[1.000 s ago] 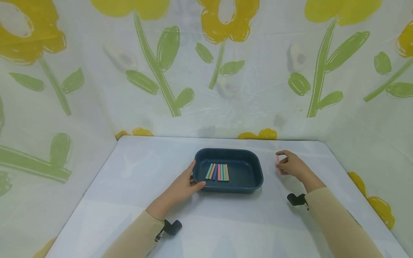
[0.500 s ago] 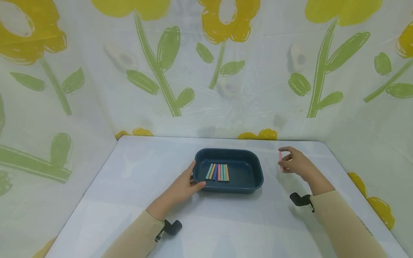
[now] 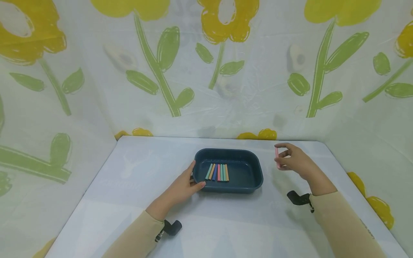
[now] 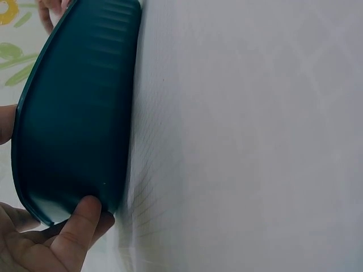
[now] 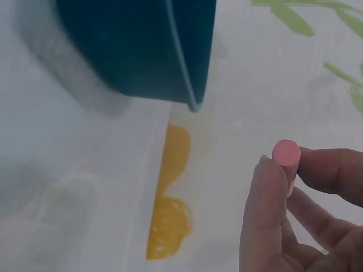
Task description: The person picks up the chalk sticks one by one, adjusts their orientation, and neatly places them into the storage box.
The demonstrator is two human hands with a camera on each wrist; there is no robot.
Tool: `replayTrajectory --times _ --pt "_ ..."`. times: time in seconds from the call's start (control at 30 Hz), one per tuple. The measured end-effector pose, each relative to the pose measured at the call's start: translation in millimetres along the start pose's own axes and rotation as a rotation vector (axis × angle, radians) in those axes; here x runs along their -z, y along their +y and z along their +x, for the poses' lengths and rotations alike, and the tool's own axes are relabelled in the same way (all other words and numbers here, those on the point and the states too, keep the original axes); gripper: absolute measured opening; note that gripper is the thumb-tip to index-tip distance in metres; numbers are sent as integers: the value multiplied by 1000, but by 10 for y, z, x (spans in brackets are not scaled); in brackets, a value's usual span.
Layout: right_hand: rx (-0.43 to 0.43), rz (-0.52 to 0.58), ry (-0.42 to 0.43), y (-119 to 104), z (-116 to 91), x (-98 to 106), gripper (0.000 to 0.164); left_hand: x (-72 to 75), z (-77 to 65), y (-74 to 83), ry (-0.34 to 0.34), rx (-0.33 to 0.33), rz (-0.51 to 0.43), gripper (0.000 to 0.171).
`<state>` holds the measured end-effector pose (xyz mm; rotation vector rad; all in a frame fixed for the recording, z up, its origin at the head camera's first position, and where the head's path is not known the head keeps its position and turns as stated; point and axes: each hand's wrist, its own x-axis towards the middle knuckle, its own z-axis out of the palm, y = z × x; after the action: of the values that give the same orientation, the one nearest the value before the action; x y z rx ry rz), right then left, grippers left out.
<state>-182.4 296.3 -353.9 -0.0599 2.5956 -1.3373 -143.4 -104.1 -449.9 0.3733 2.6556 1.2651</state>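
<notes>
A dark blue rectangular tray (image 3: 246, 172) sits mid-table, holding a side-by-side row of several chalk sticks (image 3: 219, 173) in green, orange, blue and pink on its left half. My left hand (image 3: 180, 188) grips the tray's left end, thumb over the rim at the front corner. In the left wrist view its fingers (image 4: 85, 218) press against the tray's outer wall. To the right of the tray, my right hand (image 3: 297, 162) pinches a pink chalk stick (image 3: 276, 157) above the table. The right wrist view shows the chalk's round end (image 5: 286, 153) between thumb and fingers.
The white table (image 3: 245, 222) has its back edge close to a flower-printed curtain (image 3: 258, 82), which also runs along both sides. Black wrist cameras stick out from the left cuff (image 3: 173, 227) and the right cuff (image 3: 297, 197).
My right hand, pinching the pink chalk, first shifted right and slightly away, then came back left and a little higher. The left hand and tray stay where they were.
</notes>
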Motion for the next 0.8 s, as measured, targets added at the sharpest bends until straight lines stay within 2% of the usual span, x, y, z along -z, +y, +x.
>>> replayTrajectory --times 0.37,0.8 --pt "62 105 -31 -214 -5 -97 70 -2 -1 -4 3 -2 6 97" --pt "93 185 -83 -428 86 -410 65 -13 20 -20 1 16 21 96"
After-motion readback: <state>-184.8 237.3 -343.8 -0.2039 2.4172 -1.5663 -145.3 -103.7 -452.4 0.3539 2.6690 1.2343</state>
